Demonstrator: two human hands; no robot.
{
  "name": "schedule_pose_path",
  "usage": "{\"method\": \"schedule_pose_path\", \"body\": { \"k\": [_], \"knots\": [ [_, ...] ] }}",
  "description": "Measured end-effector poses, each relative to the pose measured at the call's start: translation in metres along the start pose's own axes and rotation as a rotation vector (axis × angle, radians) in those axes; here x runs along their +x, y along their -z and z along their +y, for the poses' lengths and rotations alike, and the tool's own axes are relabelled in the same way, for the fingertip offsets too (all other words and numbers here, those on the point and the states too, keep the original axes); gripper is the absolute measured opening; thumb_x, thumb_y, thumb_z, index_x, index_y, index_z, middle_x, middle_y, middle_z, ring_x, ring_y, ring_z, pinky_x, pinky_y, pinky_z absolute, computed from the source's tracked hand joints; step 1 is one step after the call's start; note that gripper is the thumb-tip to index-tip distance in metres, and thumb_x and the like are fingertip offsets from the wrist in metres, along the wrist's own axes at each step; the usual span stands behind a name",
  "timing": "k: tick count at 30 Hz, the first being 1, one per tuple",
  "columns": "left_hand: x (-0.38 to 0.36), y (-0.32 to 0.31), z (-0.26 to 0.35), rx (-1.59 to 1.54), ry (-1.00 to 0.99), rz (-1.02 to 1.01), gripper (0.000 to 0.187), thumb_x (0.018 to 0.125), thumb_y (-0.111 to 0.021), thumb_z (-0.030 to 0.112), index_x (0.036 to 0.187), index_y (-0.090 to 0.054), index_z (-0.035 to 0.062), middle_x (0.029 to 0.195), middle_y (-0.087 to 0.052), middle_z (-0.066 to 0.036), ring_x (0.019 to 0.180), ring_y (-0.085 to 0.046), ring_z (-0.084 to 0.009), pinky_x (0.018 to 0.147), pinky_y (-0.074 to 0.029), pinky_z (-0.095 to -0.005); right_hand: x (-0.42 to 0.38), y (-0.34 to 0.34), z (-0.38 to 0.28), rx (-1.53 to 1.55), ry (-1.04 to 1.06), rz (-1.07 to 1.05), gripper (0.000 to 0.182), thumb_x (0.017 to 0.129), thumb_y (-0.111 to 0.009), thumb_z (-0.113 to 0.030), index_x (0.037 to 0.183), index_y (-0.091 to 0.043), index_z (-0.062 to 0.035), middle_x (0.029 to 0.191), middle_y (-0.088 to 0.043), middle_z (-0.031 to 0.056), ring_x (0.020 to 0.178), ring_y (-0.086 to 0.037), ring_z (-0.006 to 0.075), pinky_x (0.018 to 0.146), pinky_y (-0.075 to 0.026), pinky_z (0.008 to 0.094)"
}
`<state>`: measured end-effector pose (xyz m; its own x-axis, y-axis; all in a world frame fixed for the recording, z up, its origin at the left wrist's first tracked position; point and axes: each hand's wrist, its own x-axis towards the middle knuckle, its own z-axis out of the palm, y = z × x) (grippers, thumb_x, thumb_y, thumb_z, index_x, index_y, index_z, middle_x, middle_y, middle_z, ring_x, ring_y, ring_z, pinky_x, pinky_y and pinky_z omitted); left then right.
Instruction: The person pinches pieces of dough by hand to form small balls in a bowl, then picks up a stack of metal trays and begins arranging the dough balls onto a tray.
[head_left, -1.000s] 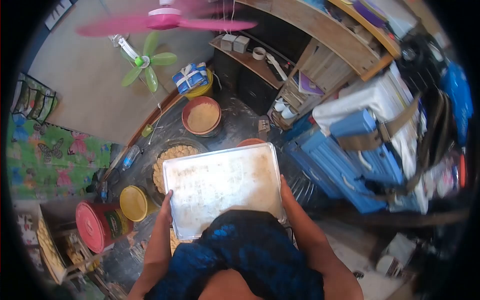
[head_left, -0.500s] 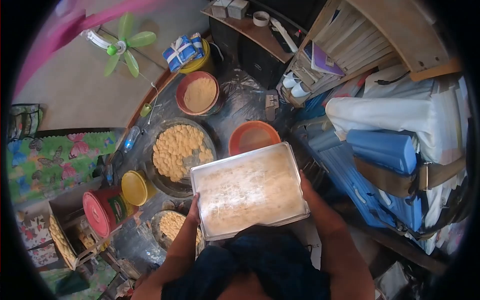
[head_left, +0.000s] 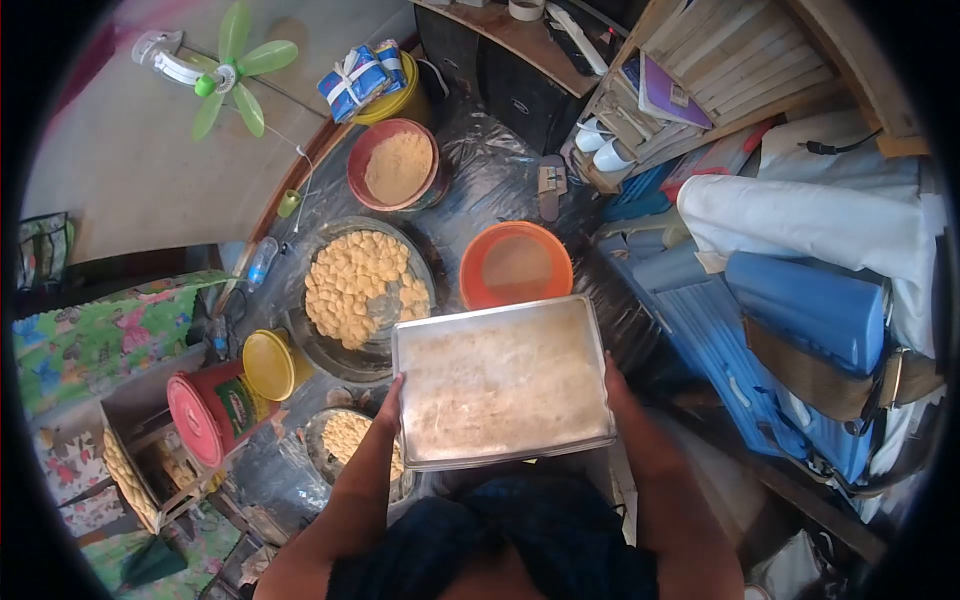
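Here we are with our left hand point(head_left: 392, 400) closed on one short side of the metal tray point(head_left: 505, 385), thumb at the rim, fingers mostly tucked out of sight. Our right hand point(head_left: 613, 385) clasps the opposite side, partly closed, and we can't tell how its fingers sit underneath. The tray is held up between the two, right in front of our body, its pale surface blotched with brown. Just beyond its far edge we've got the orange basin point(head_left: 480, 287), partly overlapped in our view. Over to the left, the large round pan point(head_left: 385, 308) carries lumpy, dough-like pieces point(head_left: 345, 285), and nearer to us the smaller pan point(head_left: 318, 450) holds little pale pieces point(head_left: 348, 437). Farther off stands the red tub point(head_left: 361, 182) with tan powder point(head_left: 398, 168) inside; out left, the yellow bucket point(head_left: 268, 365) sits beside the lidded red bucket point(head_left: 195, 420).
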<state>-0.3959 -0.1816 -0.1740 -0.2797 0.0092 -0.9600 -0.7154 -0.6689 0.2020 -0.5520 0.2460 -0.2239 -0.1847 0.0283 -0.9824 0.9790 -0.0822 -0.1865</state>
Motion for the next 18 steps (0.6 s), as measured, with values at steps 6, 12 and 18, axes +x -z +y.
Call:
{"method": "schedule_pose_path", "body": {
  "k": [6, 12, 18],
  "knots": [
    [0.028, -0.005, 0.018, -0.022, -0.025, -0.021, 0.080, 0.075, -0.051, 0.062, 0.131, -0.036, 0.0064, 0.125, -0.047, -0.014, 0.113, -0.046, -0.0279, 0.096, -0.035, -0.0389, 0.029, -0.008, -0.022, 0.003, 0.121, -0.069, 0.070, 0.082, -0.040, -0.061, 0.123, -0.048, -0.0043, 0.115, -0.055, 0.0128, 0.104, -0.054, 0.0241, 0.090, -0.041, 0.0360],
    [0.069, -0.025, 0.053, -0.038, -0.127, -0.041, 0.079, 0.076, -0.051, 0.060, 0.131, -0.035, 0.0057, 0.126, -0.047, -0.013, 0.114, -0.045, -0.0267, 0.097, -0.034, -0.0375, 0.063, -0.029, -0.076, -0.001, 0.226, -0.130, 0.066, 0.083, -0.042, -0.059, 0.123, -0.049, -0.0071, 0.116, -0.055, 0.0095, 0.106, -0.052, 0.0221, 0.091, -0.040, 0.0336],
    [0.126, -0.044, 0.082, -0.035, -0.224, -0.023, 0.083, 0.076, -0.049, 0.062, 0.134, -0.031, 0.0054, 0.130, -0.042, -0.013, 0.117, -0.042, -0.0274, 0.098, -0.032, -0.0375, 0.106, -0.053, -0.136, -0.103, 0.327, -0.039, 0.068, 0.085, -0.038, -0.059, 0.129, -0.041, -0.0075, 0.125, -0.048, 0.0107, 0.113, -0.047, 0.0233, 0.094, -0.037, 0.0356]
  ]
}}
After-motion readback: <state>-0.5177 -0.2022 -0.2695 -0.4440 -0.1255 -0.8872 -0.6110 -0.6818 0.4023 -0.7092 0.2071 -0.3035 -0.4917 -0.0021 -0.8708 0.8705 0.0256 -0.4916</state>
